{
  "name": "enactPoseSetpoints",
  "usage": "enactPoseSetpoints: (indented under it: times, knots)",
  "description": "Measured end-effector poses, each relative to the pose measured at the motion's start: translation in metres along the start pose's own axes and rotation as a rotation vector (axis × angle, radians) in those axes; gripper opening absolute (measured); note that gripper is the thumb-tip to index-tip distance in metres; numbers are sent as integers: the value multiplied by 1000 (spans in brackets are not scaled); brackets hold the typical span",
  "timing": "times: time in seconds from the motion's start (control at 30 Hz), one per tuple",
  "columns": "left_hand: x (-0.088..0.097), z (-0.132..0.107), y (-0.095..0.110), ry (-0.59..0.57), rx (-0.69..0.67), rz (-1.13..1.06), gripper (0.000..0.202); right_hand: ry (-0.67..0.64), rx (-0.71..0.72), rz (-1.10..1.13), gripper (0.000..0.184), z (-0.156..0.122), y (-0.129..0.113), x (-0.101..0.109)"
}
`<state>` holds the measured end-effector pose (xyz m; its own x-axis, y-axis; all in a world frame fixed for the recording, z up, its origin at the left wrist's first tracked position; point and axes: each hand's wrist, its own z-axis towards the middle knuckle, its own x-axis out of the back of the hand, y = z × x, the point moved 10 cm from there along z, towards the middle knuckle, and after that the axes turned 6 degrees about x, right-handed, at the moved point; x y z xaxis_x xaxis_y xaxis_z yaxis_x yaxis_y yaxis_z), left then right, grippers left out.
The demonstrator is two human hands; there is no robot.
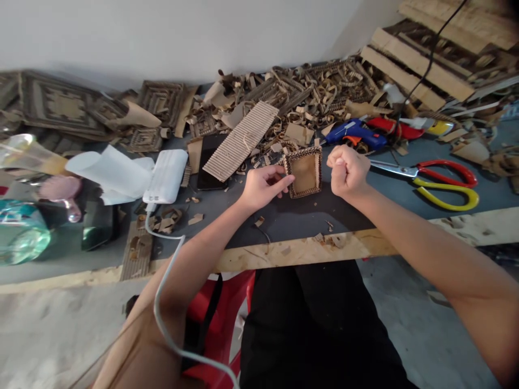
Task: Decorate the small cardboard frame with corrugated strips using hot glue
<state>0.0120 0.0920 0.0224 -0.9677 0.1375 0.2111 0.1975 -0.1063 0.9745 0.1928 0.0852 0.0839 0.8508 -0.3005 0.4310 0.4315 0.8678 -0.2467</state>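
Note:
A small cardboard picture frame with a patterned border lies on the dark table top, just in front of me. My left hand pinches its left edge with fingers and thumb. My right hand hovers at the frame's right side, curled into a loose fist; whether anything is inside it I cannot make out.
A blue glue gun lies behind the frame; red-and-yellow scissors lie to the right. A heap of cardboard curls, a corrugated sheet, a white power bank with cable and a black phone fill the back and left.

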Motion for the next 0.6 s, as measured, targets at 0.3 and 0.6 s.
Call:
enactPoseSetpoints:
  times: [0.3,0.6]
  knots:
    - [-1,3,-8,-18,77,-127,57,-62,-208,-121,49,-2,14,-3]
    - [68,1,-36,586,54,-280,56,55,-268,26,35,-1,16,2]
